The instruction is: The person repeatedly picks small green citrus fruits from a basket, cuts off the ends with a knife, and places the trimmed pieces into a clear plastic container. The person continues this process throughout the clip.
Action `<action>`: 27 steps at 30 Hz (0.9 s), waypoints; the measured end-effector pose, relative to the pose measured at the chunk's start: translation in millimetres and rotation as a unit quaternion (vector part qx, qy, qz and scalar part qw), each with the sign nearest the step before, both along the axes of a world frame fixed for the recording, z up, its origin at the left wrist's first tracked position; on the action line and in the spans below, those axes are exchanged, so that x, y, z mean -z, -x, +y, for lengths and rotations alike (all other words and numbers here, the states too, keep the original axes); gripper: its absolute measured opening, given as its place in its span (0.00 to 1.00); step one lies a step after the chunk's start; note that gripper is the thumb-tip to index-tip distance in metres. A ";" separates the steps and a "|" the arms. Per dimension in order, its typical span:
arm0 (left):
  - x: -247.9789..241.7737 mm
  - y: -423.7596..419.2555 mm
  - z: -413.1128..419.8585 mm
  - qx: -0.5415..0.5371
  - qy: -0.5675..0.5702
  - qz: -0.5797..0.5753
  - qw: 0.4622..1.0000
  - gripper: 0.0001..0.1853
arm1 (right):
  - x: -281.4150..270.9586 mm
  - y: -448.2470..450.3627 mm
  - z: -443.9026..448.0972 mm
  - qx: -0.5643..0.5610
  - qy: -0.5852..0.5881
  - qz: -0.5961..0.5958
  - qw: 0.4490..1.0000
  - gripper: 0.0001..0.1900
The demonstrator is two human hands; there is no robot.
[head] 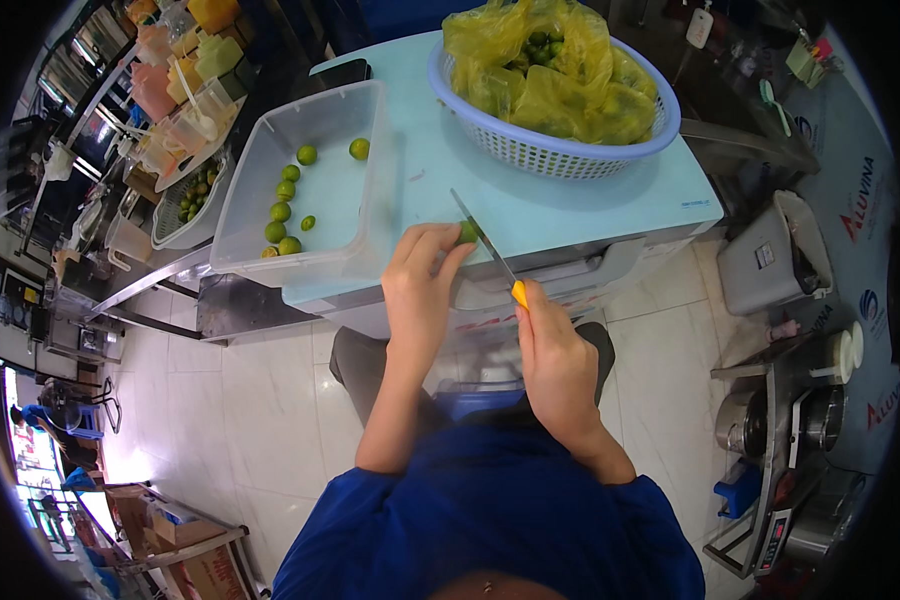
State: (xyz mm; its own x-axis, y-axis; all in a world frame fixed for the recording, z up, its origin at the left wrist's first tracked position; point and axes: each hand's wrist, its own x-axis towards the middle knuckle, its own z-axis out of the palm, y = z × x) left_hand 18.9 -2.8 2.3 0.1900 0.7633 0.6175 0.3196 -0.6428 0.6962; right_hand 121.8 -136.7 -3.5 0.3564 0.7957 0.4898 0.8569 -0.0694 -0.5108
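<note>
My left hand [422,281] holds a small green citrus fruit [467,232] by its fingertips at the front edge of the light blue tabletop [420,176]. In my right hand [559,352] is a knife [487,241] with a yellow handle, its blade lying against or just over the fruit's right side; whether it cuts in cannot be told. To the left, a clear plastic bin [379,172] contains several green citrus fruits [280,211]. Behind my hands stands a lavender plastic basket [540,150] with yellow plastic bags [555,105] and more green fruits inside.
A black phone-like object [343,73] lies behind the bin. At the left are a white basket of fruits [169,225] and a tray of bottles and cups [221,124]. A grey waste bin [765,259] stands right, above a metal rack with pots [742,424]. Another person [45,427] is far left.
</note>
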 end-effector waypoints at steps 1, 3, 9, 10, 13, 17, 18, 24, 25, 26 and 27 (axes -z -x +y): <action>0.0 0.1 1.0 0.003 -0.004 0.002 1.000 0.10 | -0.5 1.2 0.8 0.004 0.002 -0.016 1.000 0.15; 0.2 1.4 3.4 0.004 -0.013 0.016 1.000 0.10 | -2.0 3.7 1.8 0.013 0.002 -0.051 0.999 0.16; 2.0 3.8 12.8 0.042 -0.065 0.031 0.997 0.11 | -13.4 6.3 18.0 0.021 0.013 -0.169 0.985 0.24; 2.0 3.9 13.5 0.046 -0.074 0.031 0.996 0.10 | -16.3 5.9 23.7 0.010 0.055 -0.150 0.987 0.24; 1.0 4.2 13.3 0.049 -0.072 0.029 0.996 0.10 | -25.6 4.8 36.8 -0.003 0.092 -0.124 0.988 0.24; -0.9 5.8 11.3 0.037 -0.020 0.042 0.998 0.10 | -36.0 5.7 28.5 -0.007 0.082 -0.130 0.988 0.24; -0.8 5.5 11.2 0.033 -0.021 0.042 0.998 0.10 | -36.6 5.3 29.1 -0.008 0.114 -0.122 0.986 0.24; 2.0 4.8 10.1 0.038 -0.029 0.022 0.999 0.10 | -31.8 3.4 39.8 -0.029 0.085 -0.134 0.987 0.25; 2.5 5.0 9.8 0.037 -0.030 0.021 0.999 0.10 | -30.5 3.4 40.8 -0.028 0.130 -0.106 0.986 0.25; 2.4 5.3 9.6 0.034 -0.034 0.027 0.998 0.10 | -30.3 4.3 38.2 -0.029 0.134 -0.098 0.986 0.25; 2.5 5.5 9.1 0.029 -0.040 0.032 0.998 0.10 | -29.9 5.3 33.9 -0.027 0.155 -0.094 0.983 0.25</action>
State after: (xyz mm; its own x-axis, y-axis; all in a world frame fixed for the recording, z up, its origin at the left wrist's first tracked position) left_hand 13.5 6.3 -0.3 0.2737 0.6988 0.6609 0.3220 -0.7141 0.6216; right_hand 116.5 -102.8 26.4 0.2366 0.9322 0.2740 0.9406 -0.1490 -0.3051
